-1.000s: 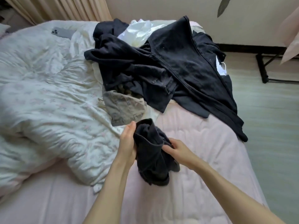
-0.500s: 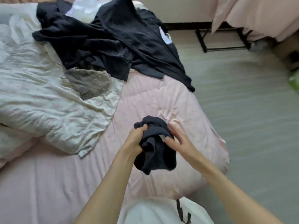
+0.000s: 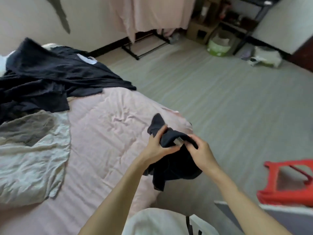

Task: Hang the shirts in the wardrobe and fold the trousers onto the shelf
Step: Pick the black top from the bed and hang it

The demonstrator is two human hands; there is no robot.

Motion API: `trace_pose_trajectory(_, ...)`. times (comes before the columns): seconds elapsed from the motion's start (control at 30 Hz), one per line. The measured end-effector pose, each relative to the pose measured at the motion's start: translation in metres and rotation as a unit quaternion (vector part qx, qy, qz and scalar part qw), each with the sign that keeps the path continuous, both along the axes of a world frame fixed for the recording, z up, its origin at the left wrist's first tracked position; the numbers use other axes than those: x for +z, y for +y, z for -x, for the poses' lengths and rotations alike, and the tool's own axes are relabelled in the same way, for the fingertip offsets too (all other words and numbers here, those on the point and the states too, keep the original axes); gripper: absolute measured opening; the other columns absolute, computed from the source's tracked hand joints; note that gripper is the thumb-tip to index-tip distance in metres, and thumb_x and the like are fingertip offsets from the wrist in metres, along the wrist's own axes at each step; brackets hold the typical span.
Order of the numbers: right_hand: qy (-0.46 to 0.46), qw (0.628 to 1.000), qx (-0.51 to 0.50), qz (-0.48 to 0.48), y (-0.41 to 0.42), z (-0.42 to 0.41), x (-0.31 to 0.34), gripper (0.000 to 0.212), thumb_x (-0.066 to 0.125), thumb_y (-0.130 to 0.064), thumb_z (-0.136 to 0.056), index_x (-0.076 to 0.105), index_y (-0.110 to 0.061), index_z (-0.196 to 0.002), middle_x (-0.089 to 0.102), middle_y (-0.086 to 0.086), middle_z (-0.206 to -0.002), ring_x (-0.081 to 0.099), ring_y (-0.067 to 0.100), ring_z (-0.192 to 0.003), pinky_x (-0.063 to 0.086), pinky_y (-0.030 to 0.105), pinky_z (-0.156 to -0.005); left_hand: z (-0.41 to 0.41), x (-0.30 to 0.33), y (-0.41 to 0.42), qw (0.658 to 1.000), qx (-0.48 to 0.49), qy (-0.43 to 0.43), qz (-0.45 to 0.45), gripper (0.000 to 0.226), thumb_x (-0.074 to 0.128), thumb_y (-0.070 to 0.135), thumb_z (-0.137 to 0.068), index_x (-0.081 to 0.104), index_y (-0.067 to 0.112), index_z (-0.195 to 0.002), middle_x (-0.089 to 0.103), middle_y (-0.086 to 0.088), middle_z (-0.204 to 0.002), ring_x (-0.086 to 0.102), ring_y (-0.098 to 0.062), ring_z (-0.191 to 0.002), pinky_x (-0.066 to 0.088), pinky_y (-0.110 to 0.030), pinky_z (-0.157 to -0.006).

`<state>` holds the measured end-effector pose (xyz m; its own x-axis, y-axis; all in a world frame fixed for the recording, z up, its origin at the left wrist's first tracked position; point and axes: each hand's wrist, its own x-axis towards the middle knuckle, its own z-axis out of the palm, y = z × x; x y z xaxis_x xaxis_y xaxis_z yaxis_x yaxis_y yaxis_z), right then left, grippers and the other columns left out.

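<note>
Above the near right corner of the bed, both hands hold a bunched dark garment up off the pink cover. The left hand has its fingers curled round an upper fold of the cloth, with a pointed end of the fabric sticking up past the knuckles. The right hand pinches the garment just beside it, thumb and fingers closed on the edge where a small pale tag shows between the two hands. The rest of the garment hangs down below the wrists, over the bed's edge; the picture is blurred, so whether it is a shirt or trousers cannot be told.

At the far left corner of the bed lies a heap of dark clothes, one piece showing a white label. Touching the heap's near side is a grey garment, which lies partly on a crumpled pale quilt along the left edge.

On the floor to the right of the bed stands a red plastic stool. By the far wall a pink cloth hangs over a black rack, and near it sits a green bin.
</note>
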<state>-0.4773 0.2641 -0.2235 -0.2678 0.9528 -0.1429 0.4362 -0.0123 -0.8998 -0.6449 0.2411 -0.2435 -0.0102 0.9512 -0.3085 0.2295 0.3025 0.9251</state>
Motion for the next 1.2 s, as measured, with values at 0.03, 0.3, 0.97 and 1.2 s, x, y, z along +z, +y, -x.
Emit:
trace_pose_trajectory(0.03,-0.023,1.0,-0.016,-0.006,-0.011,-0.019,0.003,0.034,0.053,-0.004,-0.089,0.06,-0.038,-0.085,0.065,-0.02,-0.085,0.06,0.005,-0.088,0.044,0.016,-0.078,-0.015,-0.001,-0.006,0.999,-0.013,0.027,-0.028,0.054,0.065,0.019,-0.085,0.047,0.021,-0.136,0.041,-0.006,-0.142,0.038,-0.023,-0.134,0.04,-0.037,-0.103)
trace_pose_trajectory(0.3,-0.287,0.938,-0.195,-0.006,-0.145,-0.186,0.012,0.041,0.051,-0.001,-0.079,0.062,-0.026,-0.11,0.058,-0.006,-0.108,0.059,0.022,-0.099,0.046,0.034,-0.08,-0.15,0.004,-0.019,0.911,-0.283,0.298,-0.041,0.05,0.039,0.003,-0.086,0.054,0.022,-0.13,0.037,-0.009,-0.137,0.039,-0.033,-0.125,0.038,-0.041,-0.102)
trace_pose_trajectory(0.97,-0.22,0.576,-0.787,0.003,-0.323,-0.342,0.093,0.024,0.05,0.0,-0.083,0.06,-0.005,-0.104,0.064,0.016,-0.102,0.059,0.032,-0.095,0.047,0.035,-0.083,-0.429,0.092,-0.07,0.683,-0.656,0.159,-0.28,0.02,0.048,0.021,-0.094,0.057,0.01,-0.109,0.065,-0.014,-0.105,0.058,-0.036,-0.099,0.044,-0.037,-0.079)
trace_pose_trajectory(1.2,-0.185,0.565,-0.801,-0.067,-0.346,-0.417,0.125,0.041,0.04,0.006,-0.086,0.055,-0.005,-0.122,0.056,0.012,-0.118,0.055,0.02,-0.106,0.036,0.018,-0.089,-0.538,0.16,-0.111,0.763,-0.566,0.004,-0.313,0.02,0.048,0.021,-0.093,0.059,0.012,-0.108,0.067,-0.01,-0.097,0.059,-0.034,-0.095,0.047,-0.037,-0.08)
